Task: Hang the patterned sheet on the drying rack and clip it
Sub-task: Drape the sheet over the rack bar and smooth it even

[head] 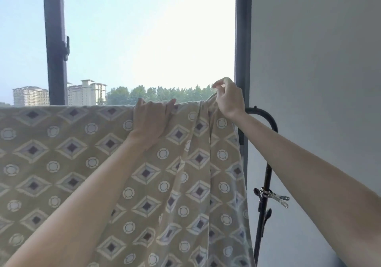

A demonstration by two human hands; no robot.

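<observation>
The patterned sheet (68, 153), tan with diamonds and circles, hangs over the top bar of the black drying rack (268, 120) and covers most of the lower view. My left hand (151, 120) grips the sheet over the top bar. To its right, my right hand (228, 97) pinches the bunched right corner of the sheet near the rack's curved end. A clear plastic clip (275, 196) is clamped on the rack's upright pole at the right, below my right forearm.
A dark-framed window (55, 44) stands behind the rack, with sky, trees and tall buildings outside. A white wall (319, 60) fills the right side, close to the rack's end.
</observation>
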